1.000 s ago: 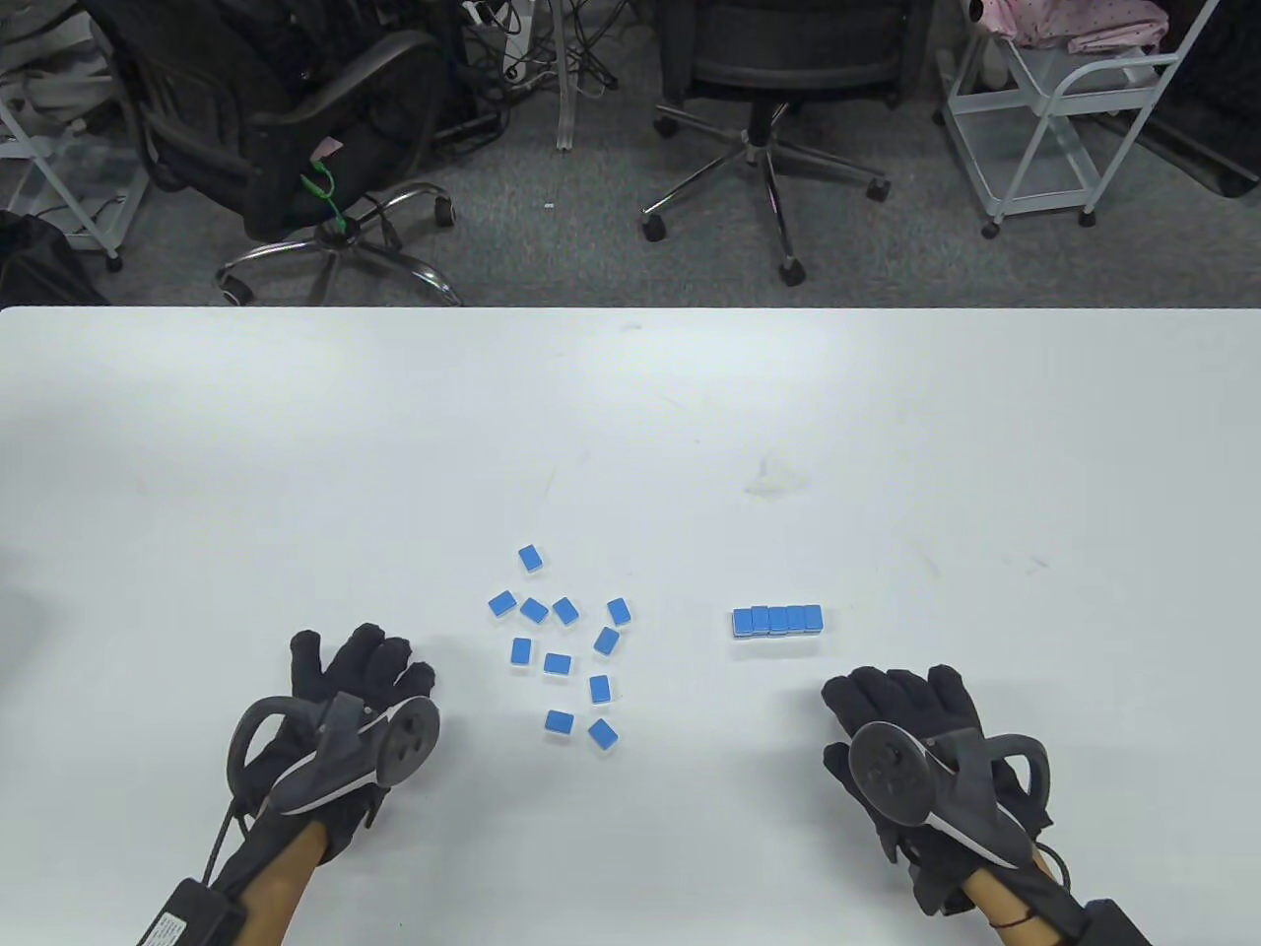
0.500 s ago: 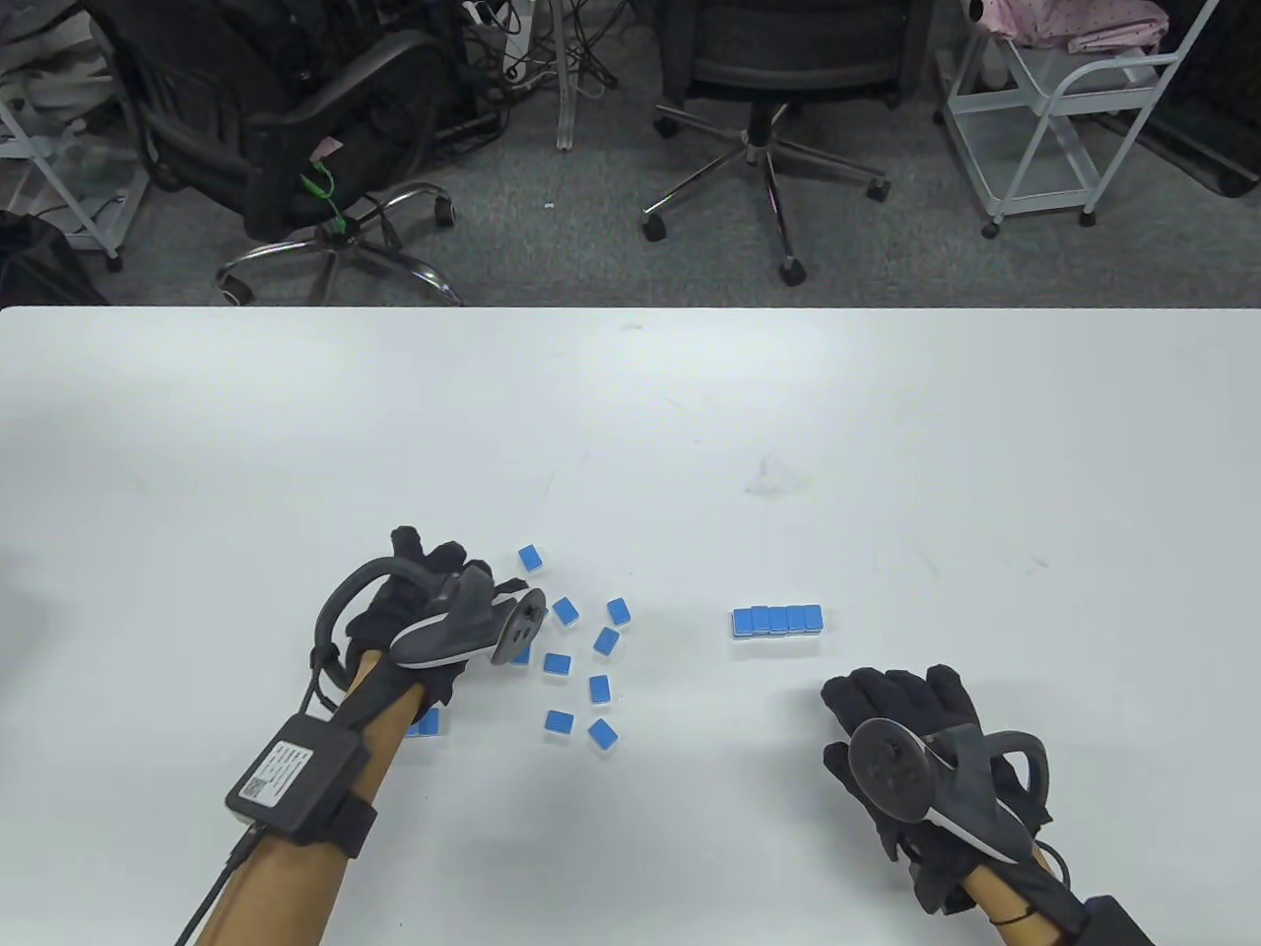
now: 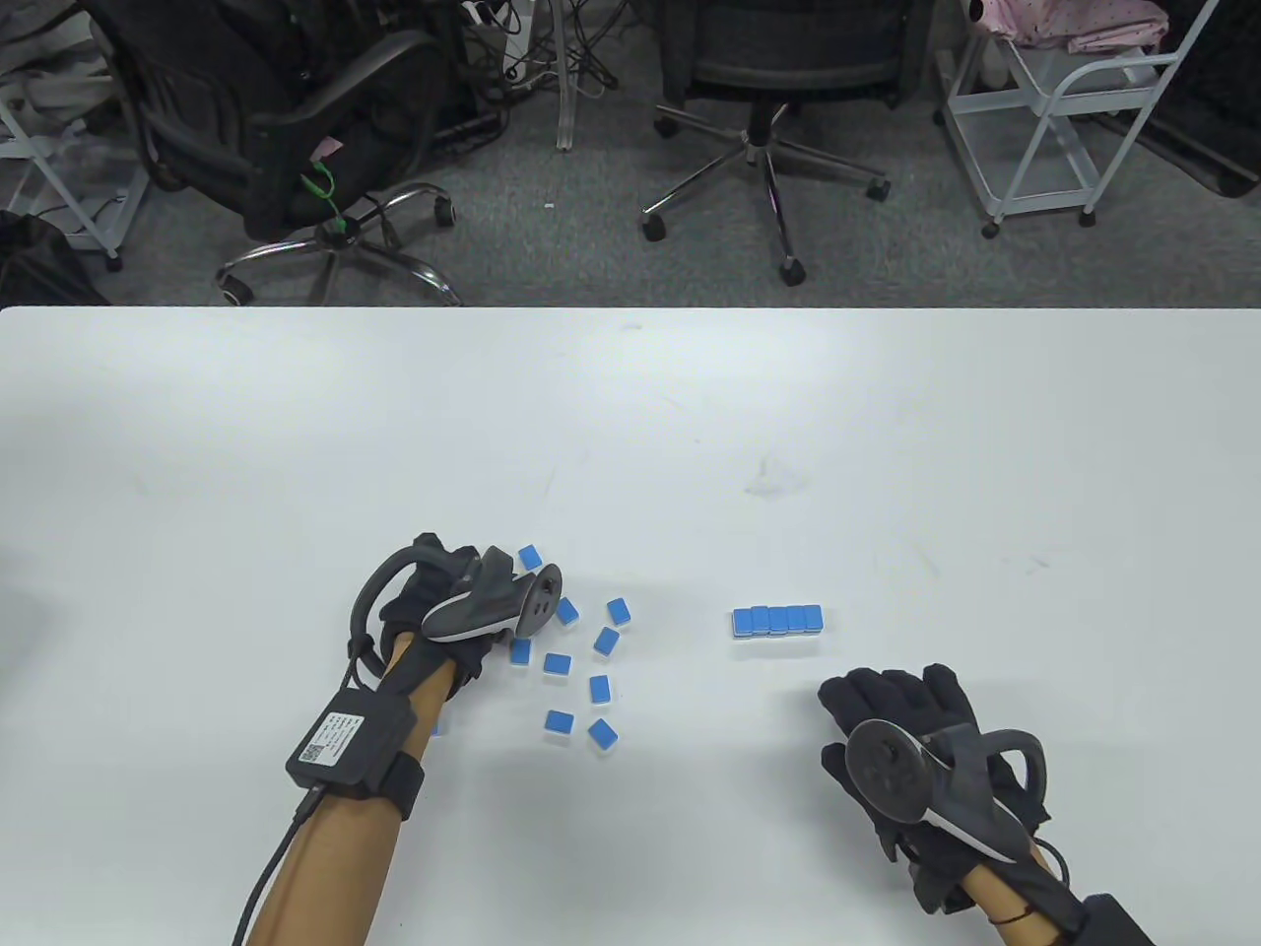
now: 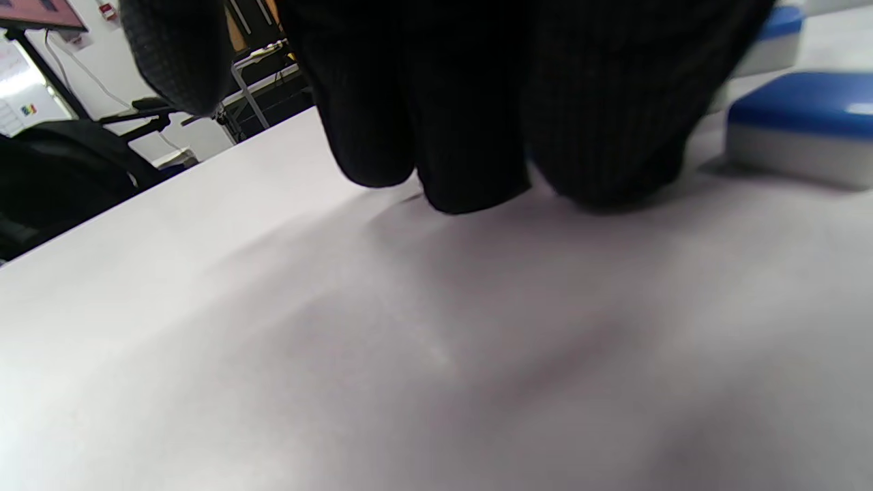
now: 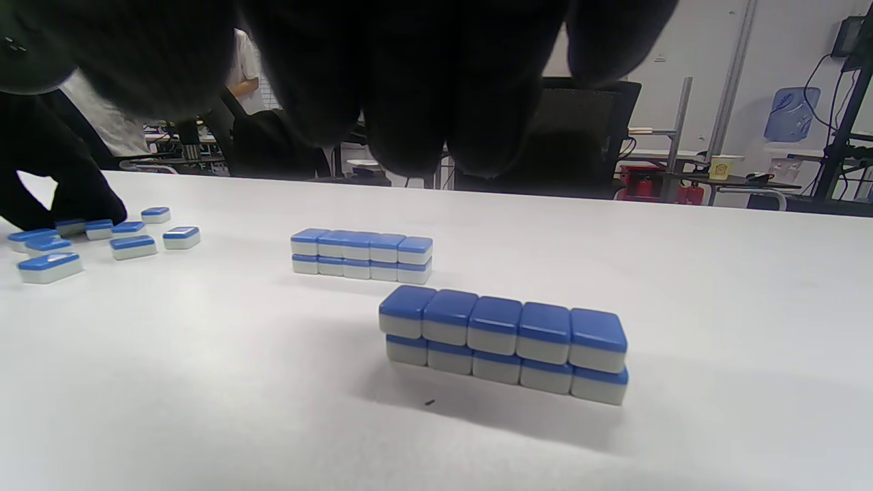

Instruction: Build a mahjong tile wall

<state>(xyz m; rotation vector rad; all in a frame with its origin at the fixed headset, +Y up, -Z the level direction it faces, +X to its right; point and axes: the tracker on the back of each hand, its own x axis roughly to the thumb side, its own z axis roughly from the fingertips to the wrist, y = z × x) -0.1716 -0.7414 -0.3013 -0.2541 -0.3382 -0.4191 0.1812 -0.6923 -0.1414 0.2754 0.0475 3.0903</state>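
Meanwhile, the black-gloved left hand (image 3: 433,611) is lowered onto the left edge of the scattered blue-and-white mahjong tiles (image 3: 581,665) on the white table (image 3: 630,424), fingertips (image 4: 470,184) touching the tabletop; whether a tile is pinched cannot be told. Right of that scatter, a two-layer wall of five blue-backed tiles (image 3: 777,620) is seen. Near the wall, toward the person, the black-gloved right hand (image 3: 911,734) is rested flat, fingers relaxed, nothing held.
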